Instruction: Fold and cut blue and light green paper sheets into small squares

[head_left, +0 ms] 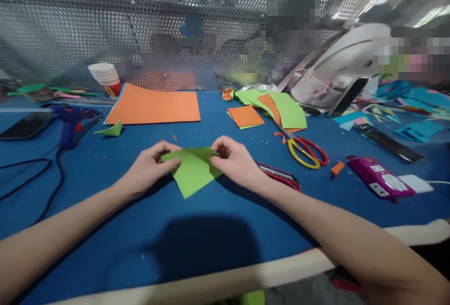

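A sheet of green paper (192,173), partly folded along its upper edge, is held just over the blue table, one corner pointing toward me. My left hand (151,166) pinches its left corner between thumb and fingers. At the right corner my right hand (235,158) grips the paper the same way, fingertips curled behind it. A small stack of orange and green squares (245,116) lies beyond my right hand. Just right of that wrist rests a dark and red tool (279,176), partly hidden by my forearm.
Scissors (304,150) with yellow and red handles lie to the right, near a purple power strip (379,176). Orange sheets (158,107), a folded green piece (111,130), stacked cups (105,80) and a blue glue gun (70,122) with its cord are at left. A perforated metal panel (140,28) stands behind.
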`<action>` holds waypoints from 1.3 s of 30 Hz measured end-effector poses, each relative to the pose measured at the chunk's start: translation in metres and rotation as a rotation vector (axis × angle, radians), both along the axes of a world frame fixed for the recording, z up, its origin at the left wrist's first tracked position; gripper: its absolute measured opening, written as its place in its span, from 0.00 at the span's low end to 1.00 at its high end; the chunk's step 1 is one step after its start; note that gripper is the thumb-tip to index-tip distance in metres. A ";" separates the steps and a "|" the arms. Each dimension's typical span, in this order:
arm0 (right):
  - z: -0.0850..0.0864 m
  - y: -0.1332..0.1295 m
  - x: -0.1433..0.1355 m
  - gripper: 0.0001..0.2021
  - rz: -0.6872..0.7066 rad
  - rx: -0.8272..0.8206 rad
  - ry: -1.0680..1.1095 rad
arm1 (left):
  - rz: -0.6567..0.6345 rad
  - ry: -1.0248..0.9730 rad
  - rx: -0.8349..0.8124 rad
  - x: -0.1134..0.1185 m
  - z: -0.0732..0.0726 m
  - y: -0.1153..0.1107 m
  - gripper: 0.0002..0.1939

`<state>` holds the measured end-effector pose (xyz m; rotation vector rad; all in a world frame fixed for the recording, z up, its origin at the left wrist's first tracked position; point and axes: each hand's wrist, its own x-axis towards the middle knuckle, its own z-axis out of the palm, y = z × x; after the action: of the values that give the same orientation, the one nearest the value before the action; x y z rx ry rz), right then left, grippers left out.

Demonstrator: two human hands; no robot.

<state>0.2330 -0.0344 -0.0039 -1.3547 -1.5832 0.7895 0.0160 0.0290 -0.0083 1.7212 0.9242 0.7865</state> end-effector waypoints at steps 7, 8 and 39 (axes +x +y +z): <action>0.000 0.008 0.003 0.12 -0.087 -0.001 0.505 | -0.053 -0.287 -0.392 0.010 -0.004 -0.008 0.23; -0.002 0.009 0.002 0.12 -0.063 -0.024 0.536 | -0.059 -0.271 -0.388 0.010 -0.004 -0.008 0.22; 0.024 -0.008 0.002 0.03 0.072 -0.096 0.161 | 0.149 0.015 -0.282 0.019 0.033 -0.036 0.11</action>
<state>0.2355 -0.0429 0.0202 -1.2731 -1.4902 1.0043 0.0354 -0.0071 0.0250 1.4270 1.1273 0.7025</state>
